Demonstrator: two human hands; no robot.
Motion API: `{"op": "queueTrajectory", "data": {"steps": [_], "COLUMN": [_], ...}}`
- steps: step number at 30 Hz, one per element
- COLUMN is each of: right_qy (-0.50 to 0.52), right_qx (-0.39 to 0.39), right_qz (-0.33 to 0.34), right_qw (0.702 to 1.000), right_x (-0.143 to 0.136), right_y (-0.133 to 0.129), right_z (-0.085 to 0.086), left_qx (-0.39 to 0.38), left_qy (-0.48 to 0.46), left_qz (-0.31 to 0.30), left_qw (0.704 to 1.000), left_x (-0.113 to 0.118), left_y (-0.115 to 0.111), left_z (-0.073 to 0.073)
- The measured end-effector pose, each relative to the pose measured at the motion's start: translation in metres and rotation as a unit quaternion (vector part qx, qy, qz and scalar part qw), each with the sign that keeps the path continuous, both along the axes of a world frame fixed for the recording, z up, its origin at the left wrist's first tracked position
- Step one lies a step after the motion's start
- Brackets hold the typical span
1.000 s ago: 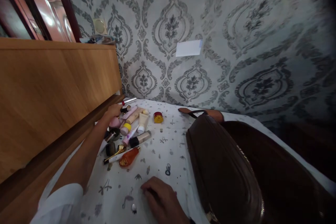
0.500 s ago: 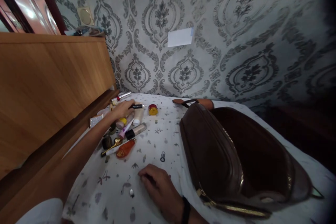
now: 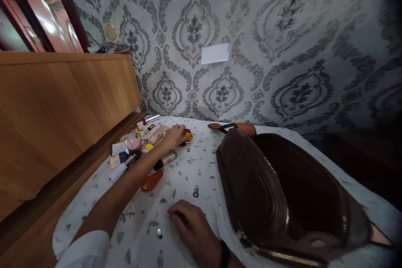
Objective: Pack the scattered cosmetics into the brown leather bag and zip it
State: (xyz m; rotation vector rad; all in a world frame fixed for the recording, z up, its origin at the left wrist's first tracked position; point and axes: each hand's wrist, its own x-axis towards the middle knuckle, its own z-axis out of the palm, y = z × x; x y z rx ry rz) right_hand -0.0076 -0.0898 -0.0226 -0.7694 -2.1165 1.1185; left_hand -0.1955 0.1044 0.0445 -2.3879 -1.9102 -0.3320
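My left hand (image 3: 173, 137) reaches over the right side of a pile of cosmetics, its fingers closed at a small jar with a red lid and yellow body (image 3: 187, 135). A dark, slim item (image 3: 185, 144) shows under the fingers; what exactly they grip is hidden. My right hand (image 3: 193, 225) rests on the patterned sheet with curled fingers, nothing visible in it. Near my left forearm lie an orange bottle (image 3: 152, 180), a black-capped tube (image 3: 166, 159), a pink round item (image 3: 134, 143) and a white-and-navy bottle (image 3: 118, 160).
A large brown bag (image 3: 251, 184) lies open on the right, with an orange-brown item (image 3: 246, 128) behind it. A wooden cabinet (image 3: 69, 104) borders the left. Small dark rings (image 3: 196, 191) and a white piece (image 3: 159, 233) lie on the sheet. Patterned wallpaper is behind.
My left hand has moved right, from the middle of the cosmetics to the red-lidded jar. The view has shifted slightly. My right hand keeps its place on the sheet.
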Motion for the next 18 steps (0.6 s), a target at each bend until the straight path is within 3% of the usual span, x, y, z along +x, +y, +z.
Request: {"op": "queueTrajectory", "data": {"steps": [7,12,18], "right_qy": [0.01,0.011,-0.001], "right_qx": [0.025,0.034,0.021], "right_qz": [0.017,0.009,0.008], "right_qw": [0.999,0.999,1.0], "right_x": [0.0,-0.002,-0.001], "right_y": [0.002,0.003,0.001], "right_z": [-0.005,-0.012,-0.002], "left_qx": [-0.022,0.016,0.006], "left_qy": [-0.011,-0.023,-0.086], "left_qz": [0.038,0.053,0.08], "left_qw": [0.999,0.998,0.993], "left_x": [0.023,0.022,0.008], "left_y": [0.032,0.034,0.04], "left_z": [-0.017,-0.019,-0.019]}}
